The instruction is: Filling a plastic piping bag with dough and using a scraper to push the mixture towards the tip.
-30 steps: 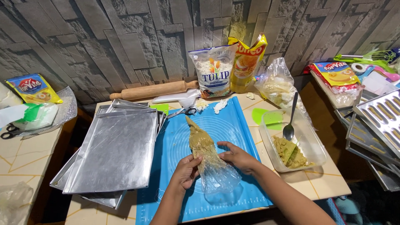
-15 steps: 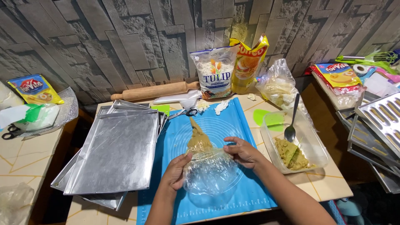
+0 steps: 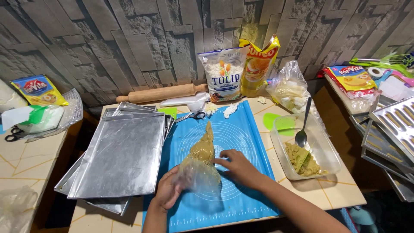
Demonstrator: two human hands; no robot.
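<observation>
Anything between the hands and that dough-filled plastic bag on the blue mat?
Nothing visible. The left hand already grips the wide open end of the plastic piping bag, and the right hand rests on its side. The bag lies on the blue mat, tip pointing away toward the scissors.

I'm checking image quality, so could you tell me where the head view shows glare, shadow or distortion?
Head view: soft glare on the top baking tray; the wall's lines bow toward the edges, a wide-lens effect; dark shadow under the table at bottom left; the left hand, right hand and piping bag on the blue mat look sharp.
</observation>
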